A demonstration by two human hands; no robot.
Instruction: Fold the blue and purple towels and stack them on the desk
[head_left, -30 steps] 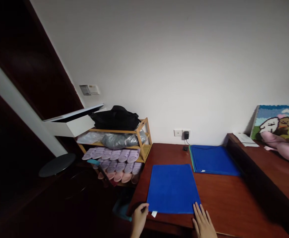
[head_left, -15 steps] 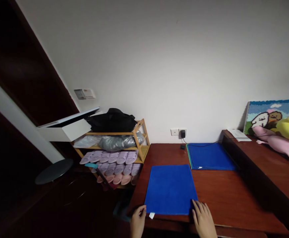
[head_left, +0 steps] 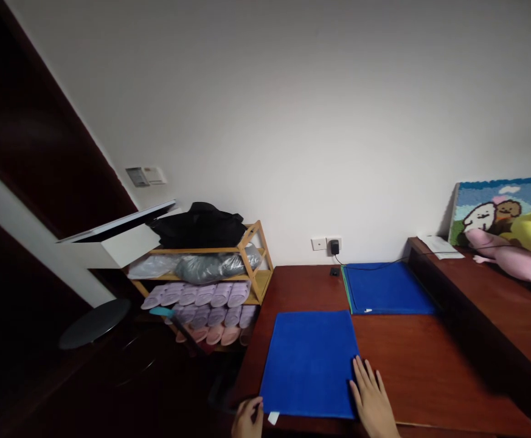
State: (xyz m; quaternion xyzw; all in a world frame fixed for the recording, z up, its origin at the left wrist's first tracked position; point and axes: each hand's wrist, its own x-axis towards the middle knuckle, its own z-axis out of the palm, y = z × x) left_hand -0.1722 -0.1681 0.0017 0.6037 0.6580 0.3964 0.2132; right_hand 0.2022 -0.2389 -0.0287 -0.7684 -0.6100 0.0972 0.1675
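A blue cloth (head_left: 311, 364) lies flat and spread out on the brown wooden table (head_left: 411, 365), a white tag at its near left corner. My left hand (head_left: 248, 417) is at that corner, thumb and fingertips pinched together on the cloth's edge. Fingers stretched out, my right hand (head_left: 371, 392) rests on the cloth's right edge near the front. Farther back lies a stack of blue cloths (head_left: 387, 288) with a green edge on its left side.
Left of the table stands a wooden rack (head_left: 260, 280) with slippers, a black bag (head_left: 201, 226) and a white box (head_left: 117, 243). A charger (head_left: 334, 247) is plugged into the wall. Plush toys (head_left: 516, 258) and a picture (head_left: 497, 210) sit on the raised right ledge.
The near edge of the blue cloth is now lower in view, with my left hand at its corner. My right hand has flattened and its fingers lie farther up the right edge. The view has shifted slightly.
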